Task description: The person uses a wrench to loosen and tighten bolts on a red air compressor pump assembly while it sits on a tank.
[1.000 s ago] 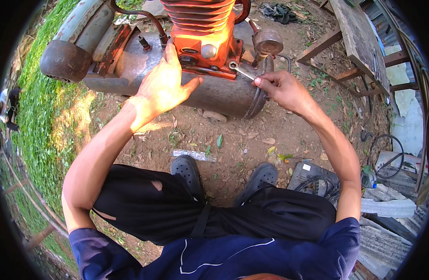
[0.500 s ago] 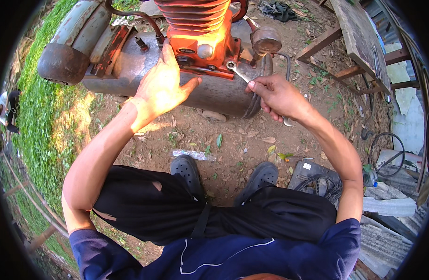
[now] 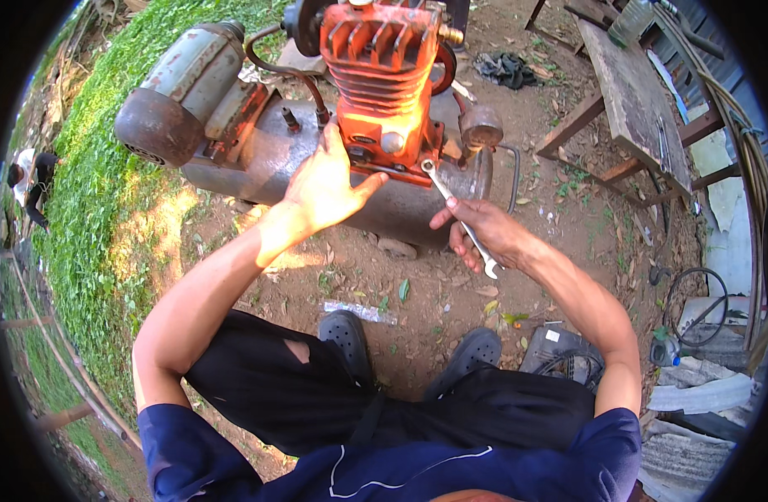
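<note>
My right hand (image 3: 487, 232) grips the shank of a combination wrench (image 3: 472, 230), thumb on top and fingers curled loosely beneath. The wrench's ring end sits over a bolt at the right front corner of an orange compressor pump's base; its open jaw points back toward me. Against the left side of the finned orange pump (image 3: 382, 84) rests my left hand (image 3: 324, 186), open, fingers stretched up along the base and thumb spread to the right. The pump is mounted on a rusty grey air tank (image 3: 400, 213) lying on its side.
A grey electric motor (image 3: 187, 92) sits at the tank's left end, and a round rusty gauge (image 3: 482, 125) at its right. To the right stands a wooden table (image 3: 630, 92). A dark case with cables (image 3: 559, 347) lies by my right foot. Farther left, another person (image 3: 33, 180) is visible.
The wrench has swung around the bolt, its free end now closer to me and further left. My right hand moved with it. The left hand stays on the pump; the whole view has shifted.
</note>
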`<state>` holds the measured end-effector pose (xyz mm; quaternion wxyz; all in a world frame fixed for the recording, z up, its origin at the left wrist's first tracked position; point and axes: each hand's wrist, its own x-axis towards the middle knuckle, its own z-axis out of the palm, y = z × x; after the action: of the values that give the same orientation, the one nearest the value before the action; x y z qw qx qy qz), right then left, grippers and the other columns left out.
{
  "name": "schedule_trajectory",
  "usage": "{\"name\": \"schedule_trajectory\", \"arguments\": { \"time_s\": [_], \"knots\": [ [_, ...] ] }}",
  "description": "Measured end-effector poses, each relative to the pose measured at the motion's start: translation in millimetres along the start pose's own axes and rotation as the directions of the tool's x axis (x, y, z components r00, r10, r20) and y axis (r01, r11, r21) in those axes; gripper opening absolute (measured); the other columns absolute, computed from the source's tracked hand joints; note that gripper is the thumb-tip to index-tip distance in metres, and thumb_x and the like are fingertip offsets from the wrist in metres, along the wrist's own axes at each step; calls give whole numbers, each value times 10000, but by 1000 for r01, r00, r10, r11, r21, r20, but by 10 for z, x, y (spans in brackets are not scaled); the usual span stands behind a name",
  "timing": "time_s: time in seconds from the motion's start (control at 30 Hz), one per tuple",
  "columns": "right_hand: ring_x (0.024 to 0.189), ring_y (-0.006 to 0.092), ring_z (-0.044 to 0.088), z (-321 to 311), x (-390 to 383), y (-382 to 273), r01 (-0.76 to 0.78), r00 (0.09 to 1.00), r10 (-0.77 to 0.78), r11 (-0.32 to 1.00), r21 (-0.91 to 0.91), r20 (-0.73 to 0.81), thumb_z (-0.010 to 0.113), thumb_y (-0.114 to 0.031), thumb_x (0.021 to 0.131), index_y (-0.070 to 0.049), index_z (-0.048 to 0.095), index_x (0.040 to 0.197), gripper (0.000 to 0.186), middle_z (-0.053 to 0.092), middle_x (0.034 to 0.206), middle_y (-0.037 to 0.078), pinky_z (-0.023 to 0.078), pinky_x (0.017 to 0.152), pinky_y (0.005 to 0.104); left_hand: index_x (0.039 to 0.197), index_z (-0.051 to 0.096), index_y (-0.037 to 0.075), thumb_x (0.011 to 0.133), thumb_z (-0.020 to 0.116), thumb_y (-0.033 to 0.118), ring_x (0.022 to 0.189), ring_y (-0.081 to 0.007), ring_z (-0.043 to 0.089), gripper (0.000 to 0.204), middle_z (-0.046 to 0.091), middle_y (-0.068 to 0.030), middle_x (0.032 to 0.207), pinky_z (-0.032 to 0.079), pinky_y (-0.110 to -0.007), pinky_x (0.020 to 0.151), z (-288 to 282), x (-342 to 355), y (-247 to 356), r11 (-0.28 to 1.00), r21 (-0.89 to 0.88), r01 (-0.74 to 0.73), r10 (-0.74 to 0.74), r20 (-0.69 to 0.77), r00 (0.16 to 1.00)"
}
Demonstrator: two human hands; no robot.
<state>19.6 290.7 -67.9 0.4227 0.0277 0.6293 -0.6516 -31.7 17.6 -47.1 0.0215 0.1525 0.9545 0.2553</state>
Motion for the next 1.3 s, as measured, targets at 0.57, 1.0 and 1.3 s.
{"name": "schedule_trajectory", "arguments": {
  "time_s": [0.57,1.0,1.3],
  "knots": [
    [373,50,268,-87,-20,217,-26,986,-57,876,481,158,343,-405,1055,-91,479,983,350,297,559,-63,246,321,224,1405,157,-78,622,889,467,1306,-405,385,1202,370,-279,1356,349,-464,1090,240,184,99,991,-130,-25,-4,-218,976],
    [377,49,226,89,-63,139,-36,998,5,862,505,62,399,-431,1038,-99,468,952,350,282,568,-55,213,324,224,1414,138,-84,591,907,421,1301,-433,358,1234,319,-276,1415,305,-523,1090,486,155,-6,982,-147,-119,59,-359,932],
    [382,84,241,666,102,189,138,984,-28,737,661,-174,381,-475,1032,-139,436,937,353,277,562,-26,207,331,249,1401,156,-87,592,907,401,1319,-461,334,1208,291,-290,1443,292,-562,1070,561,154,-31,982,-117,-150,93,-392,915]
  ]
}}
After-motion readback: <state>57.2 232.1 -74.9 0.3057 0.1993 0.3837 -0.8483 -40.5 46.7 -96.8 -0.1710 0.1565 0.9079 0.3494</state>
